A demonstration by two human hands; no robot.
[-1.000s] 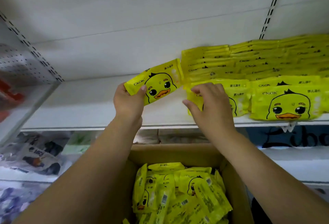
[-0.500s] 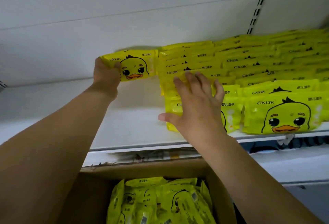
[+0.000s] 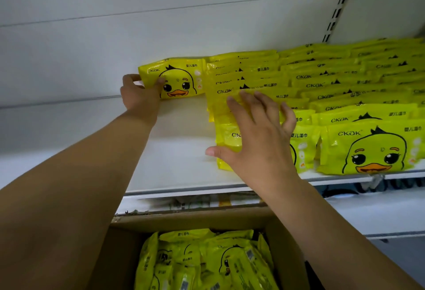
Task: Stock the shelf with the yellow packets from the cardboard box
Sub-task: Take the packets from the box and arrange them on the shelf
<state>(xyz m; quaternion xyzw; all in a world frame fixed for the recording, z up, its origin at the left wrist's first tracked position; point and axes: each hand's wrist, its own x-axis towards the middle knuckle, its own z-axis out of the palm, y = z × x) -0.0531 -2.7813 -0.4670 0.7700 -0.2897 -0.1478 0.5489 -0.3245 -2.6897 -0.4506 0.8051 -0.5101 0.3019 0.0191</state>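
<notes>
1. The left hand (image 3: 140, 96) has its grip closed on one yellow packet (image 3: 177, 80), with the thumb on the front and the fingers behind, at its left end. This packet stands upright at the back of the shelf (image 3: 179, 156) and touches the left end of the back row.
2. The right hand (image 3: 259, 142) has a wide grip, with fingers straight and spread. It presses flat on the stocked packets (image 3: 345, 82), probably so the rows do not fall to the left.
3. The cardboard box (image 3: 285, 243) below holds many boxed packets (image 3: 202, 259), so much stocking seems to remain.
</notes>
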